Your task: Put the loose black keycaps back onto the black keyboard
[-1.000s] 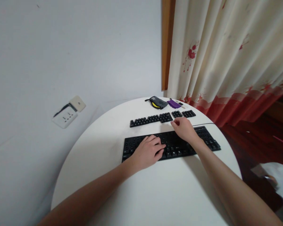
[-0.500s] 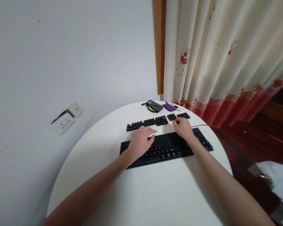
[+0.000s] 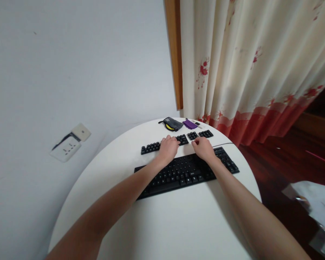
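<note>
Left hand [image 3: 169,148] at keycap row [image 3: 151,147], grip unclear; right hand [image 3: 203,148] pinched together near far edge of keyboard [image 3: 176,175]; table [image 3: 105,169] open leftward.

A pale, plain wall [image 3: 83,65] is filling the view from seven to twelve o'clock, carrying a socket plate [image 3: 65,148] and a smaller cream plate [image 3: 81,132] at nine. A wooden strip [image 3: 174,54] is running down at twelve. Cream curtains [image 3: 233,61] with red flowers and a red hem are hanging in folds from twelve to three. Dark reddish flooring [image 3: 271,162] is showing at four, and soft light is falling on the rounded white table [image 3: 162,224].
</note>
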A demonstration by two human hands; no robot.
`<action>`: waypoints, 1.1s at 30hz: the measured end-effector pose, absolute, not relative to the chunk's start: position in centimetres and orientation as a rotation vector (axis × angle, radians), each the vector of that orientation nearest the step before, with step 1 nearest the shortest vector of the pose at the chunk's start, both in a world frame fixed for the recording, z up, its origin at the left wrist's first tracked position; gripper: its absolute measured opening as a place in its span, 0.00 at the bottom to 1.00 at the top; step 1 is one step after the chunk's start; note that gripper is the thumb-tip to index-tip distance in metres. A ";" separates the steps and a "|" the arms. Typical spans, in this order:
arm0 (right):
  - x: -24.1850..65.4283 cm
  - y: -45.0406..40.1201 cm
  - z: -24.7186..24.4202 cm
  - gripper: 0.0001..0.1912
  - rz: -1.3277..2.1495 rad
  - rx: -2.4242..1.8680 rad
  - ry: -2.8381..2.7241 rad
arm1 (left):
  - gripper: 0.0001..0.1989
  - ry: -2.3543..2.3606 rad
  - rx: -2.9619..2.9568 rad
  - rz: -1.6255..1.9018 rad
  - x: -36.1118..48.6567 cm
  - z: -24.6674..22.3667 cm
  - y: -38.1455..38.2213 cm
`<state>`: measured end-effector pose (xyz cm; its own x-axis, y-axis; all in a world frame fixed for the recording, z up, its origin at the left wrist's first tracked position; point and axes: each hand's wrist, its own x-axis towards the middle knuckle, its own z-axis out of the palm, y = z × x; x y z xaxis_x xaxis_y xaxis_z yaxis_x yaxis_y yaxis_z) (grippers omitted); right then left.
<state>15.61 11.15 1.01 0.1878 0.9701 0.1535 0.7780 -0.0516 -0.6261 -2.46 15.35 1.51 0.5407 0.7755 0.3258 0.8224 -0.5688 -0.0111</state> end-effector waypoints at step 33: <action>12.9 11.3 -0.5 0.16 0.068 -1.615 -2.205 | 0.07 -1.504 -2.800 -0.404 -4.5 0.8 14.8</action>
<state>12.94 11.26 -0.55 -0.2485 0.9236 0.2918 0.9040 0.3293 -0.2727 -4.49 14.76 0.81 0.5280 0.8275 0.1910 0.8119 -0.5579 0.1722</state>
